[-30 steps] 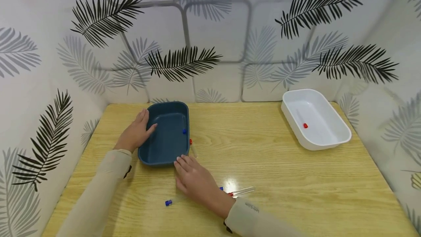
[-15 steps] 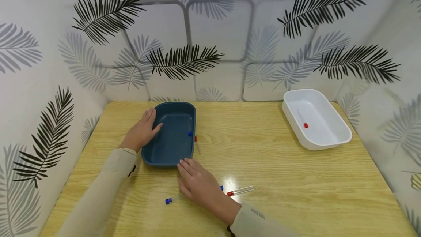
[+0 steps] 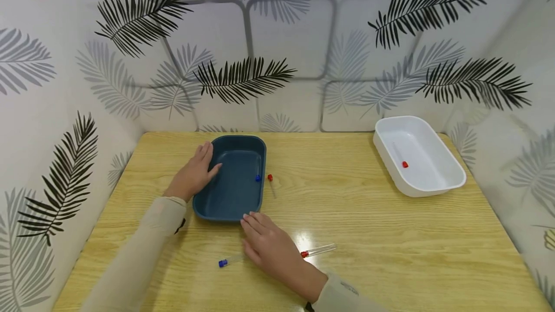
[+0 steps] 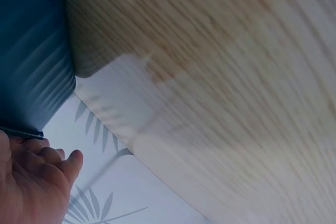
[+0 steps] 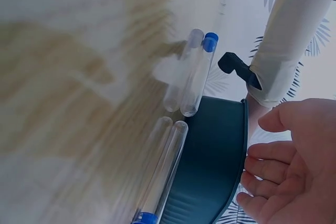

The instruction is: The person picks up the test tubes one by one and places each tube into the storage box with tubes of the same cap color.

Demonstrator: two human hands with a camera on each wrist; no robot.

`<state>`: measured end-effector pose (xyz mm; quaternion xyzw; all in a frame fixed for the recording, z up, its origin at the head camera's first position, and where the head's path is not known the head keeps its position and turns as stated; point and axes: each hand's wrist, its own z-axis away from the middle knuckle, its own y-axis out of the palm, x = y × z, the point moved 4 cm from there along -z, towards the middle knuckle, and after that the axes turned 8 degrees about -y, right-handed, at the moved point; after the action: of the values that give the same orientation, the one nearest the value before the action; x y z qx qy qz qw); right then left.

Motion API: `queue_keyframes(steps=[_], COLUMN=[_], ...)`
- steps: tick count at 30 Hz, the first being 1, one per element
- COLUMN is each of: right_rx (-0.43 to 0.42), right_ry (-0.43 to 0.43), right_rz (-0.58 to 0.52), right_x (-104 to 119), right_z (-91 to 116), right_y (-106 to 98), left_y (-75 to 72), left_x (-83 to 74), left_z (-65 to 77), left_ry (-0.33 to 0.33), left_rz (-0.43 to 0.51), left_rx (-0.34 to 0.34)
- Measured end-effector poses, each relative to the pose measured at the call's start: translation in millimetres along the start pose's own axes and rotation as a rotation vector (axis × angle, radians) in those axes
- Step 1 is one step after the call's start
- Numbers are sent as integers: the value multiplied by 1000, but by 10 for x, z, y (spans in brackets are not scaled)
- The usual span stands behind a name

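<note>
My left hand [image 3: 192, 172] lies on the left rim of a dark blue tray [image 3: 227, 218], fingers along the rim and thumb over the inside. At the near right corner, my right hand [image 3: 273, 249] touches the rim with nearly straight fingers, as the right wrist view also shows. Inside the tray is a tube with a blue cap [image 3: 257, 177]. A red-capped tube [image 3: 271, 184] lies just right of the tray. Blue-capped test tubes [image 5: 198, 80] lie on the table under my right hand; in the head view one blue cap [image 3: 223, 263] shows left of it.
Red-capped tubes [image 3: 318, 250] lie to the right of my right hand. A white tray [image 3: 442, 172] with a red-capped tube [image 3: 404, 163] in it stands at the back right. Patterned walls [image 3: 286, 110] border the wooden table [image 3: 390, 264].
The dark blue tray has slid to the right, with both hands travelling along. The red-capped tube beside it has also shifted right. The white tray stays in place.
</note>
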<state>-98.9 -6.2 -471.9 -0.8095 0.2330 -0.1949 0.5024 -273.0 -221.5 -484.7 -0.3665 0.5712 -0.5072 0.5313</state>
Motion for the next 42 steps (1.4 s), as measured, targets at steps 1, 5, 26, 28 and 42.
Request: queue_keyframes(steps=[1,5,26,28,42], right_rx=[1,6,2,0,-8], right_ry=[2,10,30,30,34], right_rz=[-7,-33,-121,-126,-149], right_x=[-4,-16,-152,-154,-166], right_z=[10,47,331,347,407], right_y=[-3,-23,-149,-160,-170], left_y=[4,15,132,130,117], left_x=[-14,-63,-361,-378,-424], left_z=[4,17,-11,-6,61], left_ry=[3,5,32,34,29], left_rz=[1,-4,-6,-7,0], left_rx=[-2,-12,-50,-51,-78])
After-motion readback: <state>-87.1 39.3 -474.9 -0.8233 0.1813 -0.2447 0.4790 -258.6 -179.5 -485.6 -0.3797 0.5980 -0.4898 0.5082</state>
